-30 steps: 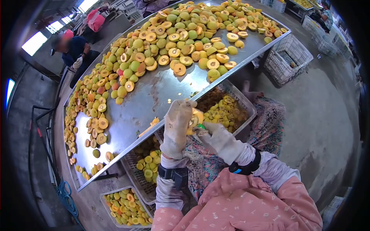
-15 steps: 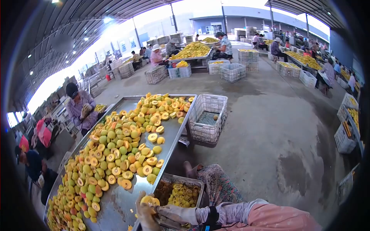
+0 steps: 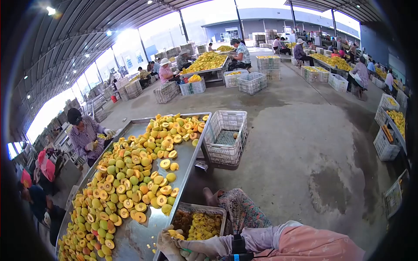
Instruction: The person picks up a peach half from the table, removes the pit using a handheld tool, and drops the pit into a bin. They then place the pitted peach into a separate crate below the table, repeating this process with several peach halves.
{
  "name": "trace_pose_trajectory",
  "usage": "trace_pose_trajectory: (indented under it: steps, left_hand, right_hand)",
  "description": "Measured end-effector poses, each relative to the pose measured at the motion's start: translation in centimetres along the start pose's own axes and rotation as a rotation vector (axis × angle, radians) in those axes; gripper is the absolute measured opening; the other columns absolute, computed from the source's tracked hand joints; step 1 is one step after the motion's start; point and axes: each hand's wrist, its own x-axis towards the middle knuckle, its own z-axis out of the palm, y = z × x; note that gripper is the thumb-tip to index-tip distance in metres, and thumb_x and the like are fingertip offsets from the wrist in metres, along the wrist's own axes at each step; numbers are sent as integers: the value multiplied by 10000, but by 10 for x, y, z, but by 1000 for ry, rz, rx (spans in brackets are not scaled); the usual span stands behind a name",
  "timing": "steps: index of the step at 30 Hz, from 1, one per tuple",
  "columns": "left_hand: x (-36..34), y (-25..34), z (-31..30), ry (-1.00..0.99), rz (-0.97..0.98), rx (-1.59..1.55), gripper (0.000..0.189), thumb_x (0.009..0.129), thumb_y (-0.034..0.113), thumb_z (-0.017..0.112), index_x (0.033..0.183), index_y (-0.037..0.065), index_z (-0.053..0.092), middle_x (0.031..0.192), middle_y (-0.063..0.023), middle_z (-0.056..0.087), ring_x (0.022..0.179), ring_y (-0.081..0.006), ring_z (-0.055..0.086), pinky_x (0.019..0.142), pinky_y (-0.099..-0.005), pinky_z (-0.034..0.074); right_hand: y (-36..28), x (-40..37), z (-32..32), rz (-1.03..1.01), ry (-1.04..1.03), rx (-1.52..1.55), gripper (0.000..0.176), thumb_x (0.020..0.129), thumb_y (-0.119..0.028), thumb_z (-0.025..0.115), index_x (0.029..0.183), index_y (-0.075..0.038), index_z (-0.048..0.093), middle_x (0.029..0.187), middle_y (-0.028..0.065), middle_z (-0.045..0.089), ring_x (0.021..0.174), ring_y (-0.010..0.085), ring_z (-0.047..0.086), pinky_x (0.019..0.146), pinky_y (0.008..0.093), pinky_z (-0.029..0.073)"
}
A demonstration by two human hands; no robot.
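At the bottom edge, my gloved left hand (image 3: pixel 167 244) is closed around a yellow halved stone fruit, likely a peach (image 3: pixel 176 234). My gloved right hand (image 3: pixel 201 247) is closed right beside it, its fingers curled near the fruit; a bit of green shows there, but what it grips is hidden. Both hands are between the metal table (image 3: pixel 185 185) and a crate (image 3: pixel 223 213) holding yellow fruit pieces (image 3: pixel 202 225). Fruit halves (image 3: pixel 126 182), yellow and green, many showing brown centres, are heaped on the table.
A white crate (image 3: pixel 226 152) stands against the table's far right corner. Across the table a person in a checked shirt (image 3: pixel 87 139) handles fruit. Floral-covered legs (image 3: pixel 241 209) are beside my crate. Farther back, people sit at another fruit table (image 3: pixel 207 63) among stacked crates.
The view has shifted slightly. My hands have turned and lowered, and the fruit half shows less between them. The person across the table has moved their hands apart, one reaching toward the heap.
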Motion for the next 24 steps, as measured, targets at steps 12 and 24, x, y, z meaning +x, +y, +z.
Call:
trace_pose_trajectory:
  steps: [12,24]
  left_hand:
    - [-30,27,5,-250,89,138,675,973,611,456,1279,17,552,938,-124,698,726,-133,592,638,-241,498]
    - [-39,13,7,-270,-137,-201,767,938,701,420,1301,32,514,958,-103,646,770,-173,580,674,-306,505]
  right_hand:
    - [8,5,-22,98,-125,-124,438,1051,-446,348,678,-217,326,576,-92,193,439,59,240,405,243,241]
    - [9,-4,-12,107,-86,-102,384,1034,-455,421,746,-210,355,593,-88,194,449,72,215,438,264,254]
